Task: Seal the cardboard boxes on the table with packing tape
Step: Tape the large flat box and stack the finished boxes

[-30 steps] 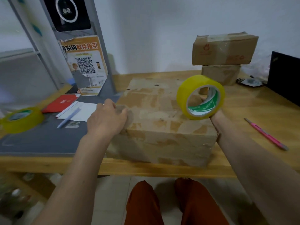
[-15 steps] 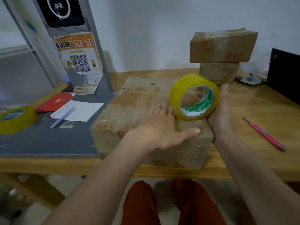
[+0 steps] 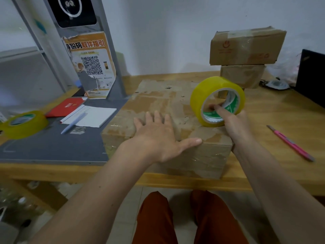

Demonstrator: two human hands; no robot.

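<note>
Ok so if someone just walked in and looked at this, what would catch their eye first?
Probably the bright yellow tape roll, standing on edge on the big worn cardboard box mid-table, with the right hand hooking fingers through its core. Next, the left hand spread flat on the box's near edge. Behind, two smaller boxes sit stacked by the wall.
</note>
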